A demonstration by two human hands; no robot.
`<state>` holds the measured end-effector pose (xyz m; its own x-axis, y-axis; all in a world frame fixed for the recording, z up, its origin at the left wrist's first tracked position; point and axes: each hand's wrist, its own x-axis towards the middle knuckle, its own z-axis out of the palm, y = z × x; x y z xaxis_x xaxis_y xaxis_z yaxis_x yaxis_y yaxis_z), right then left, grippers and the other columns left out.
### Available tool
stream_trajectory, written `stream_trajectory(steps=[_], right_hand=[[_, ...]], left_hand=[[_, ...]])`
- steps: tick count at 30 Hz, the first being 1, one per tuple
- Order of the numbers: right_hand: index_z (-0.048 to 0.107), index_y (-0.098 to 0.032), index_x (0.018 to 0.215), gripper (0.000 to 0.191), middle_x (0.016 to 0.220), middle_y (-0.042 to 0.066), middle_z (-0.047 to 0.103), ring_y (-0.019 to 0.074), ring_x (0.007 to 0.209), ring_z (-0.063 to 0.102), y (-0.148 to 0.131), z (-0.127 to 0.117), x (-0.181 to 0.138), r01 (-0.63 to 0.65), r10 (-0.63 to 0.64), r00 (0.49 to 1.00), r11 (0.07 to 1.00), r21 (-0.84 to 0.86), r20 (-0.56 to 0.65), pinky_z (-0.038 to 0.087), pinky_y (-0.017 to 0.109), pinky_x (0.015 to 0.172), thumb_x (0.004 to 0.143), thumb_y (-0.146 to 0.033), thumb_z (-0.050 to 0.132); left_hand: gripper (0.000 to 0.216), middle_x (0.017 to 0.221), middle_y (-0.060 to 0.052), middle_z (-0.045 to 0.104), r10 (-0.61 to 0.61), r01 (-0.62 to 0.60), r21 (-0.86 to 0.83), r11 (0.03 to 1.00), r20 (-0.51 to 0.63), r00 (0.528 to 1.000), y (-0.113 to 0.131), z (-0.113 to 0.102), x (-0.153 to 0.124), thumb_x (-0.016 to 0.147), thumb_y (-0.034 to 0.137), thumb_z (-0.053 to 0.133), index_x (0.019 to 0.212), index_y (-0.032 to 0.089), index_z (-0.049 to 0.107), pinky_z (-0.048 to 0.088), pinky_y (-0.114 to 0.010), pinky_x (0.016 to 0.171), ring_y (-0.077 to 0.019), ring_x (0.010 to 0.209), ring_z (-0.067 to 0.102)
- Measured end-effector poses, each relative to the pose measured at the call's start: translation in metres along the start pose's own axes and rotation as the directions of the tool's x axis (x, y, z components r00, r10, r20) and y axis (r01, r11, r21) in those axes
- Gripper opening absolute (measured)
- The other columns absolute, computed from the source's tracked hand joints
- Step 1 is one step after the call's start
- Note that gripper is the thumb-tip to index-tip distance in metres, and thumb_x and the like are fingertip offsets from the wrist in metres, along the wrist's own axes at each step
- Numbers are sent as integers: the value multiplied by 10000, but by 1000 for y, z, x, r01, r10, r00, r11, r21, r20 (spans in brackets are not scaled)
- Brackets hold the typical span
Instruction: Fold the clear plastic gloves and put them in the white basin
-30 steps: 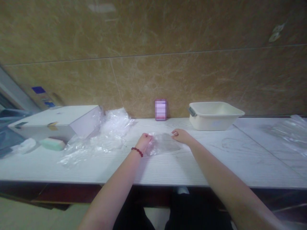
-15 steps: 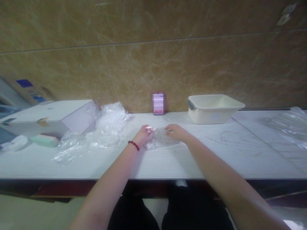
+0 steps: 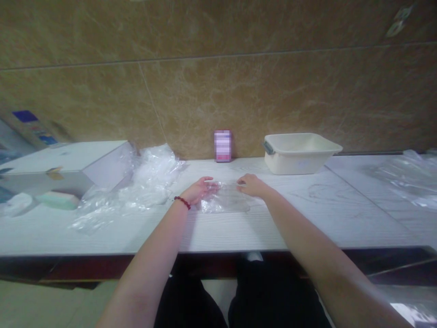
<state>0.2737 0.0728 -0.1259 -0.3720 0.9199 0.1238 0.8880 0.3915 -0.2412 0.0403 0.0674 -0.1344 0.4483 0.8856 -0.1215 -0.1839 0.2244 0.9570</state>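
Note:
A clear plastic bag [image 3: 227,200] lies in front of me on the white wood-grain table [image 3: 232,232]. My left hand [image 3: 200,190], with a dark red bead bracelet at the wrist, is at the bag's left end. Its fingers are stretched out and apart, lying against the film. My right hand [image 3: 251,186] has its fingers curled and pinched on the bag's upper right edge. The bag looks flat, and I see nothing inside it.
Left stand a white box [image 3: 64,157], a pile of clear plastic bags [image 3: 150,182] and a pale green block [image 3: 58,200]. A phone [image 3: 223,146] leans on the wall. Right of it sits a cream plastic basin [image 3: 297,161]; more clear plastic [image 3: 413,177] lies far right.
My left hand has shifted a little left and its fingers have spread from their grip on the bag. The right hand stays at the bag's edge. The whole view has shifted slightly.

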Motion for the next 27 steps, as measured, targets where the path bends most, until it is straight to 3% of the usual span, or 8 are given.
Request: stream_trajectory(steps=[7, 10, 18, 27], right_hand=[[589, -194, 917, 343, 940, 67, 556, 165, 863, 503, 9, 2, -2, -22, 21, 1000, 996, 84, 5, 357, 251, 783, 645, -399, 549], [606, -210, 886, 310, 904, 55, 570, 167, 848, 506, 12, 4, 0, -2, 0, 1000, 994, 109, 15, 361, 244, 764, 656, -406, 535], [594, -178, 751, 146, 789, 30, 588, 118, 731, 518, 10, 4, 3, 1, 7, 999, 983, 185, -43, 376, 196, 662, 677, -279, 518], [486, -166, 870, 144, 785, 28, 580, 102, 710, 513, 2, 14, 8, -11, 41, 992, 971, 240, -123, 358, 196, 638, 764, -247, 432]], left_hand=[[254, 840, -53, 597, 60, -59, 46, 997, -6, 998, 4, 10, -6, 590, 35, 537, 824, 133, 519, 405, -253, 721, -119, 756, 561], [179, 807, -65, 605, 28, -26, 88, 996, -28, 999, 2, 9, -5, 605, 23, 488, 743, 94, 577, 407, -228, 693, -112, 723, 560], [245, 792, -77, 612, -18, 22, 51, 998, -77, 997, 1, 9, -5, 618, 24, 498, 840, 102, 565, 414, -244, 647, -130, 708, 573], [201, 780, -70, 617, -27, 34, 53, 998, -134, 991, -3, 8, 0, 646, 70, 535, 844, 100, 550, 414, -230, 659, -105, 684, 564]])
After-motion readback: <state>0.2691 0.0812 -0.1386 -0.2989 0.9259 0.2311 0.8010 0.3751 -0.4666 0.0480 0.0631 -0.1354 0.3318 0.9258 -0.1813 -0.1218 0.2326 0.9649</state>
